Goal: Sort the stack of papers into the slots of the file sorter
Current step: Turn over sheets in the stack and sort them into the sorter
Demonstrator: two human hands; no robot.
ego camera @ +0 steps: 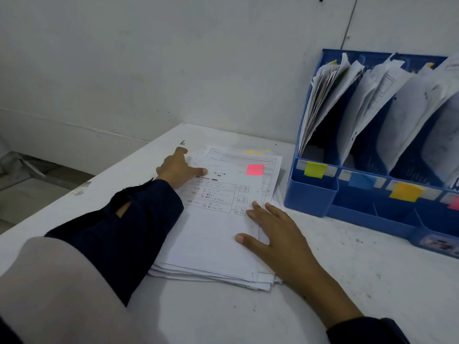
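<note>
On the white tabletop [347, 281], my two hands rest on one paper stack [211, 232].
Left hand [180, 167] and right hand [270, 229] lie flat, fingers spread; one pink sticky note [255, 169] tops it, blue file sorter [372, 194] just beside.

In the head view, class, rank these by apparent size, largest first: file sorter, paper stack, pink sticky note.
1. File sorter and paper stack: alike, and the sorter is cut off, so unranked.
2. Pink sticky note.
</note>
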